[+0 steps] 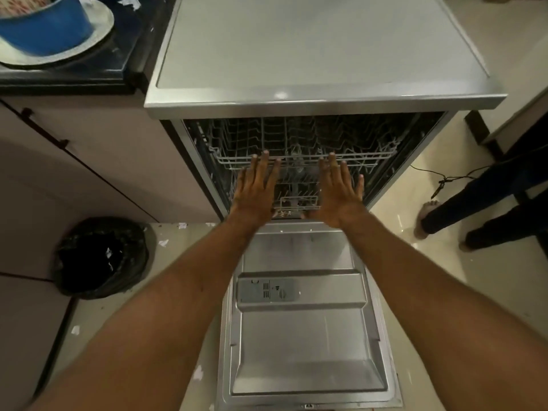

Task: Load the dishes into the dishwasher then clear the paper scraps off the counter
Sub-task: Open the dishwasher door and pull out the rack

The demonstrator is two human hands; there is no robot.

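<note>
Step in hand: preparing the dishwasher for loading. No dish is loaded yet.

Current state:
- The door is fully lowered and lies flat toward the near side.
- The upper rack sits inside the cabinet. It appears empty, though its far part is dark.
- The left hand and right hand reach side by side to the rack's front rail. On both, the fingers are straight and slightly spread, palms down, and nothing is held. The fingertips lie at the rail, but it cannot be told whether they touch it.
- The blue bowl stands on a white plate on the dark counter, far left, well apart from both hands.
- Paper scraps lie on the counter just beside the plate. More lie on the floor near a black bin bag.

Next move, as judged: curl the fingers over the front rail and draw the rack out evenly with both hands. Then reach left to the counter for the bowl and plate. Clearing the scraps follows once the dishes are in.
</note>
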